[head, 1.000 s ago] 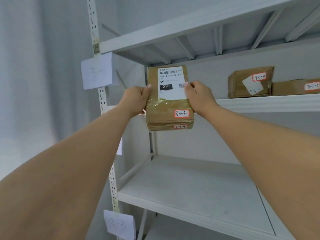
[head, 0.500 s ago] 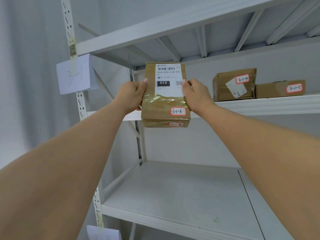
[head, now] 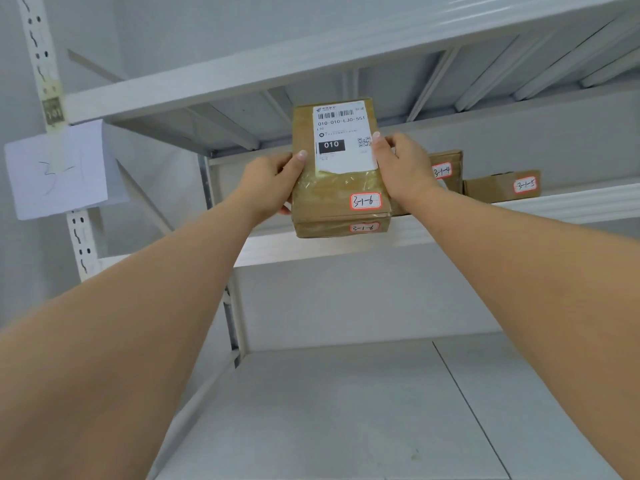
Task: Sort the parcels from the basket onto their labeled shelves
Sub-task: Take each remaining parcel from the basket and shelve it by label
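Observation:
I hold a brown taped parcel (head: 332,192) up in front of the upper shelf (head: 519,211). It carries a white shipping label reading 010 and red-edged stickers marked 3-1-6. My left hand (head: 270,183) grips its left edge and my right hand (head: 401,164) grips its right edge. The parcel's lower end overlaps the shelf's front rail. A paper sign (head: 57,169) on the left upright reads 3-1. The basket is out of view.
Two more brown parcels sit on the same shelf to the right, one marked 3-1-4 (head: 448,169), partly behind my right hand, and one marked 3-1-5 (head: 502,185). A white shelf board (head: 346,410) lies below. The perforated upright (head: 38,57) stands at left.
My view has tilted and shifted, so the shelf rack slid right and down. Both hands carried the parcel rightward until it overlaps the upper shelf's front rail beside the 3-1-4 parcel.

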`<state>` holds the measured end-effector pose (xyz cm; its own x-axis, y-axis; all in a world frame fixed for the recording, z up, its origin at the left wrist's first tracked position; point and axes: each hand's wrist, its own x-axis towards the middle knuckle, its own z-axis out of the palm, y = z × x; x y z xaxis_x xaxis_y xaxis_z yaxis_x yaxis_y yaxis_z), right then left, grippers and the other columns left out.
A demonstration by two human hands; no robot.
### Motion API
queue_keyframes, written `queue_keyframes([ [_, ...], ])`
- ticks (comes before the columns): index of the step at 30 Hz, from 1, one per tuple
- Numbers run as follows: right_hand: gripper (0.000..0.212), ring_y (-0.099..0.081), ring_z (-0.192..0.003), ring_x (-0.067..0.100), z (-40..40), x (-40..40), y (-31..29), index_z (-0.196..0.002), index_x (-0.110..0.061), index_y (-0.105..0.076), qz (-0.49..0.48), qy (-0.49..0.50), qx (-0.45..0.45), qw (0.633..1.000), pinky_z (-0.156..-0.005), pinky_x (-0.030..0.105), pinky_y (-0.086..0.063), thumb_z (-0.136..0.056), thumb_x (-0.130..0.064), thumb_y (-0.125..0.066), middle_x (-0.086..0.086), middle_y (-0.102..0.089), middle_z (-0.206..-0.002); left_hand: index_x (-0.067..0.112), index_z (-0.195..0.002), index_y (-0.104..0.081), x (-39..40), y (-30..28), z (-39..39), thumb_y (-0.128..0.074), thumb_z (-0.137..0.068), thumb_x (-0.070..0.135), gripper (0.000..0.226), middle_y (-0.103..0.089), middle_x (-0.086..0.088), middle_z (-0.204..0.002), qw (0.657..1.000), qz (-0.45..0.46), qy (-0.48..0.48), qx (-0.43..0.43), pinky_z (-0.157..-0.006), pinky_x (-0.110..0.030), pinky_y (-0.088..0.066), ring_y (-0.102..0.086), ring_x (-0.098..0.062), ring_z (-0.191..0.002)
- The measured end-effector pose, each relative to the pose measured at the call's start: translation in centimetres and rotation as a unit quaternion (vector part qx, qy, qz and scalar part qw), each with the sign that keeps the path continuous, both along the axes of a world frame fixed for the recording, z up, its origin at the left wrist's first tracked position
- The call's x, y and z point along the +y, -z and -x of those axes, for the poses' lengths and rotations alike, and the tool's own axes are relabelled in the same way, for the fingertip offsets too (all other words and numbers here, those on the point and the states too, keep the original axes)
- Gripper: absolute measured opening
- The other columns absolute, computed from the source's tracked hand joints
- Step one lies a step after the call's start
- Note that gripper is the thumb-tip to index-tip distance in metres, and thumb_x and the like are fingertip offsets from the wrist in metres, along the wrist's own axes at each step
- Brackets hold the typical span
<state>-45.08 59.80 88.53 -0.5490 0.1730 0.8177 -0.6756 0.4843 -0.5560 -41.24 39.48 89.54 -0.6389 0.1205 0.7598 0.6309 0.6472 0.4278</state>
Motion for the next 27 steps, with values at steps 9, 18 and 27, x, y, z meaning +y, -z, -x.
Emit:
queue_keyframes([
  [9, 0.031, -0.053, -0.072, 0.006, 0.5, 9.9, -2.3, -0.099, -0.015, -0.052, 0.060, 0.020, 0.003, 0.998, -0.042, 0.009, -0.035, -0.100, -0.044, -0.039, -0.003, -0.057, -0.091, 0.010, -0.057, -0.052, 10.4, -2.6, 1.5, -0.045, -0.100, 0.033, 0.049, -0.047, 0.004, -0.048, 0.995, -0.055, 0.046, 0.075, -0.038, -0.011, -0.037, -0.045, 0.001, -0.034],
  [18, 0.036, -0.066, -0.097, 0.023, 1.8, 23.5, -3.8, -0.100, -0.015, -0.055, 0.083, -0.041, 0.004, 0.996, -0.085, 0.045, -0.055, -0.096, -0.049, -0.044, 0.006, -0.067, -0.107, 0.010, -0.054, -0.032, 24.7, -4.0, 4.3, -0.037, -0.103, 0.032, 0.053, -0.032, -0.001, -0.055, 0.990, -0.054, 0.004, 0.129, -0.057, -0.029, -0.025, -0.031, -0.014, -0.056],
  [27, 0.023, -0.064, -0.082, 0.021, 5.7, 35.0, -2.9, -0.092, -0.016, -0.061, 0.080, -0.068, -0.012, 0.994, -0.064, 0.030, -0.052, -0.096, -0.037, -0.051, 0.004, -0.066, -0.095, 0.007, -0.069, -0.056, 35.9, -3.1, 8.1, -0.035, -0.102, 0.038, 0.051, -0.059, -0.005, -0.063, 0.993, -0.018, -0.040, 0.109, -0.065, -0.030, -0.053, -0.058, -0.014, -0.059],
])
